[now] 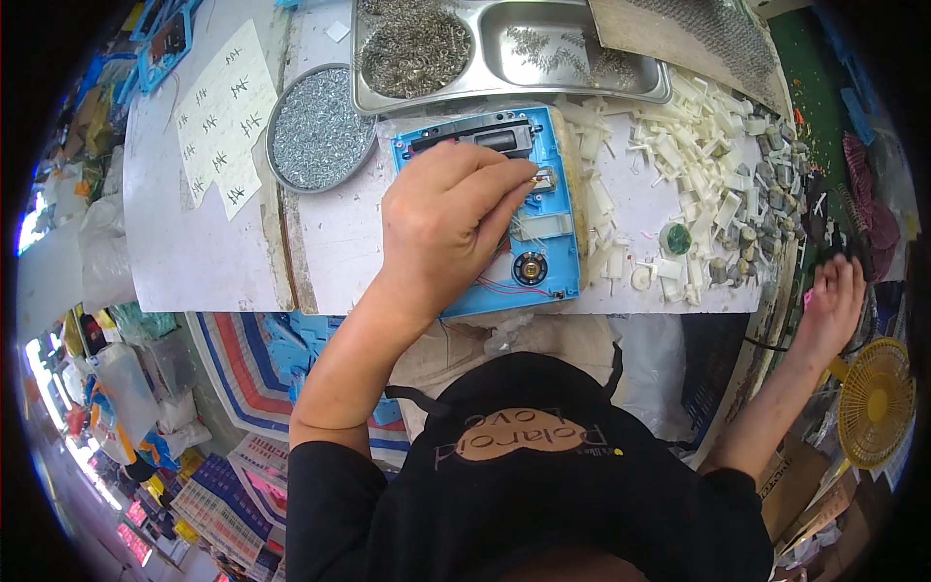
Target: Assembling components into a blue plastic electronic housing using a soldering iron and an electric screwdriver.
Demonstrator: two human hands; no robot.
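An open blue plastic casing lies flat on the white table in front of me, with a black part along its far edge, a small round speaker and thin red wires inside. My left hand rests on the casing, fingertips pressed near a small metal piece at its middle right. My right hand reaches far to the right past the table's edge, fingers spread over dark things there; whether it holds anything is hidden.
A round metal dish of small screws sits left of the casing. Behind it stands a steel compartment tray with springs and small metal bits. White plastic parts are scattered right. A paper tally sheet lies left. A yellow fan stands lower right.
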